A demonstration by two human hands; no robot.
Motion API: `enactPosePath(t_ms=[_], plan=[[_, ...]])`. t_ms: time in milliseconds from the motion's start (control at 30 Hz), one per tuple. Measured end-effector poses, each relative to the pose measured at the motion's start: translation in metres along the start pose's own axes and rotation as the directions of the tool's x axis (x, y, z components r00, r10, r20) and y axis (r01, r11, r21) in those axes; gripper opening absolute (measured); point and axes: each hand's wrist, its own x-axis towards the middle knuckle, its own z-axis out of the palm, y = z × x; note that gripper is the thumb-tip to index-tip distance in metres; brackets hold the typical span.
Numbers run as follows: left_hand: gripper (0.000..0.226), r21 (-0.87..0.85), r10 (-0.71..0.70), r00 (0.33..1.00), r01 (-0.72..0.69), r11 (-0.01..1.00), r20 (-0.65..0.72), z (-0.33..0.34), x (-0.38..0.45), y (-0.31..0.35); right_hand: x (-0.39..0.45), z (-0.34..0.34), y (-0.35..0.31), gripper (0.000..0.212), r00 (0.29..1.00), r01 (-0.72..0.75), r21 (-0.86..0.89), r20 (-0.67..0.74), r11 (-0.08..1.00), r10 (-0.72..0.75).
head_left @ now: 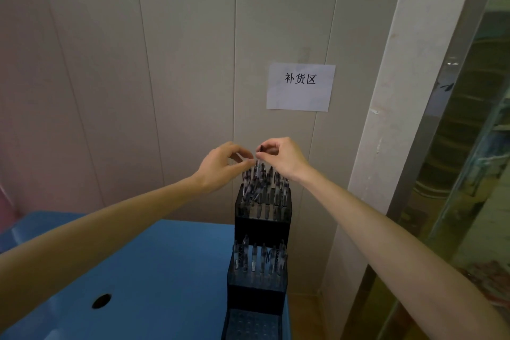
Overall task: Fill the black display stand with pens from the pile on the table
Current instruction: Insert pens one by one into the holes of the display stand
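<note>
Pinching pen (259,165) under right hand (281,157)

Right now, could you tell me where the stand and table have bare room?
The lowest tier of the black display stand shows only bare holes. The blue table is bare left of the stand, around its round hole. The top tier is crowded with pens, both hands there.

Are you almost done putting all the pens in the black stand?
Partly. The top step of the stand looks crowded with pens, and the middle step has one row. Right now the right hand pinches a pen over the top step, with the left hand helping beside it. The bottom step shows only bare holes, so that is left. The pile is out of view.
</note>
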Motion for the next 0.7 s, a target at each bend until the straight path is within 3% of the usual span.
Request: enactPosePath(t_ms=[167, 300, 500, 700], plan=[[0.020, 0.219, 0.217, 0.975, -0.222, 0.950, 0.047, 0.009, -0.010, 0.005, 0.001, 0.008, 0.002, 0.017, 1.000, 0.026, 0.015, 0.013, 1.000, -0.027], [0.024, 0.303, 0.297, 0.952, -0.305, 0.903, 0.073, 0.015, -0.014, 0.019, 0.002, 0.008, 0.002, 0.015, 1.000, 0.021, -0.002, -0.014, 1.000, -0.021], [0.025, 0.429, 0.224, 0.965, -0.260, 0.865, 0.133, 0.023, -0.011, 0.021, 0.002, 0.002, 0.003, 0.012, 1.000, -0.012, -0.024, -0.007, 1.000, 0.011], [0.025, 0.404, 0.162, 0.981, -0.193, 0.894, 0.111, 0.024, -0.010, 0.013, -0.002, -0.005, 0.008, 0.006, 1.000, -0.018, -0.019, -0.004, 1.000, 0.018]])
